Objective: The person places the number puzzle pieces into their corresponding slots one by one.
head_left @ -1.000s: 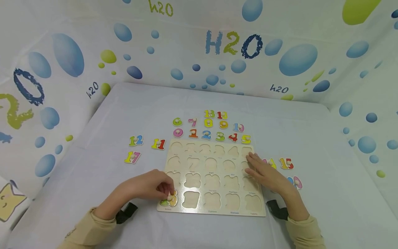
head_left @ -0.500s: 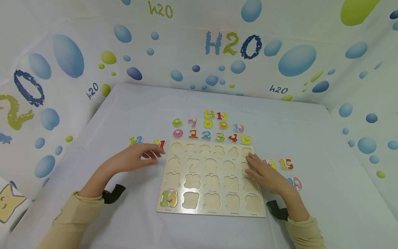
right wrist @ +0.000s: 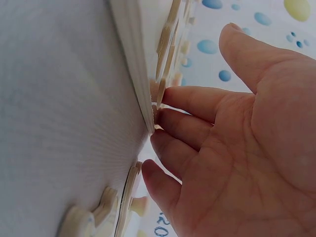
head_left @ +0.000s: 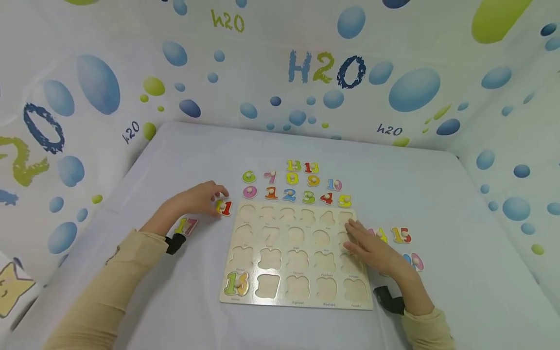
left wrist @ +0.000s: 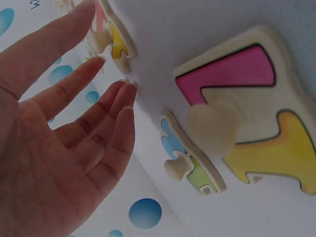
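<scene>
head – left hand (head_left: 199, 199): fingers relaxed, tips touching the 11 (head_left: 224, 207), grasping nothing yet. The 11 lies just off the board's (head_left: 297, 296) far-left corner.
head – right hand (head_left: 372, 245): flat on the board's right edge, fingers straight, holding nothing, pressing it down.
head – 16 (head_left: 236, 284): seated in the board's near-left slot; all other slots bare.
head – risk: the 17 (head_left: 186, 226) sits left of the board, right by the left wrist; sleeve could drag it, I'd guess.
left wrist – left hand (left wrist: 59, 148): palm open, fingertips (left wrist: 129, 91) near the 11 (left wrist: 114, 42), not closed on its peg.
left wrist – risk: the 12 (left wrist: 195, 165) & 17 (left wrist: 256, 118) lie close under the palm; a sloppy reach prob knocks one.
right wrist – right hand (right wrist: 237, 148): fingers straight at the board (right wrist: 136, 59) edge.
right wrist – risk: a piece (right wrist: 129, 200) lies just off the board by the fingers; if the press eases, board may slide into it.
</scene>
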A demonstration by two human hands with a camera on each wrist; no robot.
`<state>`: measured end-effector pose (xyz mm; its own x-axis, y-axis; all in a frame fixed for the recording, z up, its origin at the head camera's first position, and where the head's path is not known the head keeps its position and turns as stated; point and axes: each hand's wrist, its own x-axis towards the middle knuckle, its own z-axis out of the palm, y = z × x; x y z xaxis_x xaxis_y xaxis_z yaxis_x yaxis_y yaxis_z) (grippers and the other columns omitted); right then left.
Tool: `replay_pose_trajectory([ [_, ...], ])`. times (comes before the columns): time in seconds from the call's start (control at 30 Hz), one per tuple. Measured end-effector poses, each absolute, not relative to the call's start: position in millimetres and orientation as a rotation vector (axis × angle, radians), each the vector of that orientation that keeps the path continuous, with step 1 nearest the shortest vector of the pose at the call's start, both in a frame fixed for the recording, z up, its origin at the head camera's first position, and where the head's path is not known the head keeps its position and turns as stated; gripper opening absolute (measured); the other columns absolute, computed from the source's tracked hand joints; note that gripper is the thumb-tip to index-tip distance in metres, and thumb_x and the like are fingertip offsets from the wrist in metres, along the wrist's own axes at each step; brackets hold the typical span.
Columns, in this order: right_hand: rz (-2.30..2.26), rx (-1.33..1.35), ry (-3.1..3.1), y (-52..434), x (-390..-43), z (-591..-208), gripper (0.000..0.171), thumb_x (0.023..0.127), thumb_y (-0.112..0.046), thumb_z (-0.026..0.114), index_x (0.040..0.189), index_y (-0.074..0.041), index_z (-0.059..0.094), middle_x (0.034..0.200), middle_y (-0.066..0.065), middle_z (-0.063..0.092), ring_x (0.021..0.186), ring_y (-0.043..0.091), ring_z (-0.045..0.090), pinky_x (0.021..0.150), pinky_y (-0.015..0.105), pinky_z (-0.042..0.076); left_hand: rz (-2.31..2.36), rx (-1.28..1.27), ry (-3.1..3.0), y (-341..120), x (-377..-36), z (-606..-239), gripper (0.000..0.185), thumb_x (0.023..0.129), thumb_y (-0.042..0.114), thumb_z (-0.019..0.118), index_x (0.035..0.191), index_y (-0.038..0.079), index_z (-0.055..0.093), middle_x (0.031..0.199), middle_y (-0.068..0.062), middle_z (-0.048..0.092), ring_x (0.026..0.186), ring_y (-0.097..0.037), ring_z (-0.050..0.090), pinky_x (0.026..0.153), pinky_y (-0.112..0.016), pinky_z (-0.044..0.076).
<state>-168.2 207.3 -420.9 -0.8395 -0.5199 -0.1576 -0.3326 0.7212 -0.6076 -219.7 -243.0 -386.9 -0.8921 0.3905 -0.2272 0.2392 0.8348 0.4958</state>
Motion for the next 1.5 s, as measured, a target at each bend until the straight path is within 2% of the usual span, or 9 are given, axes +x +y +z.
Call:
replay_pose_trajectory([
  [0.13,-0.832,-0.660,2.612,208,-167,-423,0.068,0.097,-0.039,0.049,0.143,0.007,0.029,0.150,0.021,0.019,0.138,0.036,0.011,0.106,0.056,0.011,0.619,0.499,2.709,-242,-223,-392,0.034,0.074,0.010,0.079,0.102,0.003,0.061,0.101,-0.014,0.052,0.093,-0.031,0.052,0.080,-0.043,0.046],
  [0.27,-0.829,-0.666,2.621,208,-166,-424,0.066,0.097,-0.038,0.050,0.143,0.006,0.030,0.150,0.021,0.020,0.138,0.036,0.012,0.106,0.056,0.011,0.625,0.463,2.727,-241,-223,-395,0.029,0.074,0.010,0.079,0.097,0.004,0.062,0.100,-0.012,0.052,0.094,-0.030,0.052,0.080,-0.043,0.046],
  [0.53,-0.829,-0.663,2.621,208,-167,-423,0.067,0.097,-0.038,0.049,0.143,0.006,0.029,0.150,0.021,0.019,0.138,0.036,0.012,0.106,0.056,0.012,0.634,0.465,2.769,-239,-219,-397,0.032,0.074,0.007,0.079,0.097,0.004,0.057,0.096,-0.009,0.054,0.090,-0.028,0.051,0.080,-0.042,0.046],
  [0.8,-0.818,-0.671,2.624,207,-167,-423,0.068,0.097,-0.039,0.049,0.143,0.006,0.029,0.150,0.021,0.020,0.138,0.036,0.012,0.106,0.056,0.012,0.736,0.464,2.780,-243,-210,-398,0.028,0.077,0.000,0.070,0.095,0.008,0.049,0.086,-0.007,0.059,0.073,-0.021,0.053,0.067,-0.036,0.047],
  [1.1,-0.825,-0.683,2.628,208,-168,-423,0.067,0.097,-0.038,0.050,0.142,0.007,0.030,0.150,0.021,0.020,0.137,0.037,0.013,0.106,0.056,0.013,0.863,0.514,2.827,-242,-188,-393,0.015,0.085,-0.002,0.062,0.093,0.008,0.057,0.081,-0.002,0.061,0.072,-0.018,0.057,0.063,-0.033,0.048],
  [1.3,-0.826,-0.689,2.625,208,-168,-423,0.066,0.097,-0.037,0.050,0.142,0.007,0.030,0.150,0.022,0.021,0.137,0.037,0.013,0.105,0.057,0.013,1.063,0.578,2.678,-223,-165,-387,0.014,0.084,-0.002,0.064,0.094,0.006,0.061,0.079,0.000,0.061,0.068,-0.018,0.061,0.060,-0.030,0.049],
  [1.5,-0.829,-0.690,2.625,208,-168,-423,0.066,0.096,-0.037,0.051,0.142,0.007,0.030,0.150,0.021,0.021,0.137,0.037,0.013,0.105,0.057,0.013,1.098,0.680,2.540,-202,-147,-390,0.015,0.083,-0.002,0.065,0.092,0.009,0.062,0.077,0.004,0.057,0.063,-0.012,0.055,0.058,-0.026,0.047],
])
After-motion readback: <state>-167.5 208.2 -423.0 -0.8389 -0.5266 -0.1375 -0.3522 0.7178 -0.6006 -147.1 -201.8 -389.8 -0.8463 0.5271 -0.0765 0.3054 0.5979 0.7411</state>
